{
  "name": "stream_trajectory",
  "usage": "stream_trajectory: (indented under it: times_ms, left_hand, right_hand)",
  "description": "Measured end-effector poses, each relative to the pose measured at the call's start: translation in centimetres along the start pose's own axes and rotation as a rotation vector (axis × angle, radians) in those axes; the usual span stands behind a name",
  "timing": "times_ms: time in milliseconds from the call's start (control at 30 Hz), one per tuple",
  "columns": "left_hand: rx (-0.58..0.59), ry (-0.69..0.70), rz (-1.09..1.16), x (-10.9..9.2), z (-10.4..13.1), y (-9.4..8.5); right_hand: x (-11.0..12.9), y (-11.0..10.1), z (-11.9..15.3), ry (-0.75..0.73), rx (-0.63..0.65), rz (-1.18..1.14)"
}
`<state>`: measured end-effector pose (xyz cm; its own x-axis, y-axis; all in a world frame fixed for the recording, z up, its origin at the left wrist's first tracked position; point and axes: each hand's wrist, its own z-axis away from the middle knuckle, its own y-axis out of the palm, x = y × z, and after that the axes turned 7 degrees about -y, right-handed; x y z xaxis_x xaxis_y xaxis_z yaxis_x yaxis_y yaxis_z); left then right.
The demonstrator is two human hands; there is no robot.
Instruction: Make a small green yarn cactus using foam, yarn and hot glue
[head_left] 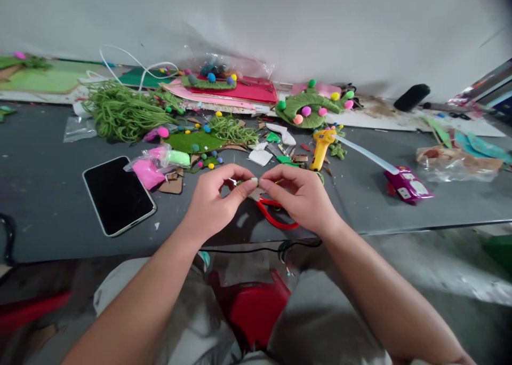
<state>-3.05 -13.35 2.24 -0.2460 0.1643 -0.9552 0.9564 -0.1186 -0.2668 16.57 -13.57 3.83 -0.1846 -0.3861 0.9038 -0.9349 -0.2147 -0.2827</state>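
Red-handled scissors (276, 222) lie on the bench (360, 194) below your hands, loops turned toward you, which probably makes them easy to pick up. Your left hand (218, 197) and right hand (304, 195) meet just above, wrists angled inward, so the thumbs and forefingers nearly touch across the middle. The fingers of each hand are closed in a pinch; whatever sits between them is too small to tell. Two opposed pinches seem suited to fine handling, each steadying one side. Beyond your right hand, the yellow glue gun (321, 150) has a long glue stick (366, 152) running toward the purple packet (410, 186); that spot looks handy for that hand. On your left, the phone (118, 197) lies flat, a pink bag (148, 174) overlapping its far right edge. The green yarn (124, 114) and pompom-covered piece (310, 110) lie farther back, presumably so their bulk stays away from your fingers.
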Motion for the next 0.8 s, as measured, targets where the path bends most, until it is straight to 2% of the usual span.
stream_trajectory:
  times_ms: [100,200,267,367,433,567,800]
  left_hand:
    - [0.092,-0.075,0.071,-0.1,-0.2,-0.3]
    - [0.234,-0.208,0.285,0.0,-0.5,-0.6]
    - [0.301,-0.266,0.429,0.2,-0.6,-0.8]
    - [0.364,-0.256,0.542,0.5,-0.7,-0.8]
    - [0.350,-0.230,0.579,0.8,-0.8,-0.6]
    - [0.194,-0.215,0.537,1.2,-1.1,-0.1]
    - [-0.001,-0.067,0.201,0.9,-1.1,-0.3]
  right_hand:
    - [0.2,-0.8,-0.3,0.092,0.103,-0.072]
    - [0.3,-1.5,-0.5,0.179,0.231,-0.189]
    - [0.3,-1.8,-0.4,0.183,0.274,-0.221]
    - [0.2,-1.7,-0.2,0.108,0.264,-0.229]
    - [0.0,-1.3,-0.1,0.037,0.234,-0.226]
    - [-0.3,-0.5,0.1,-0.064,0.148,-0.225]
    - [-0.4,0.2,0.4,-0.091,0.027,-0.104]
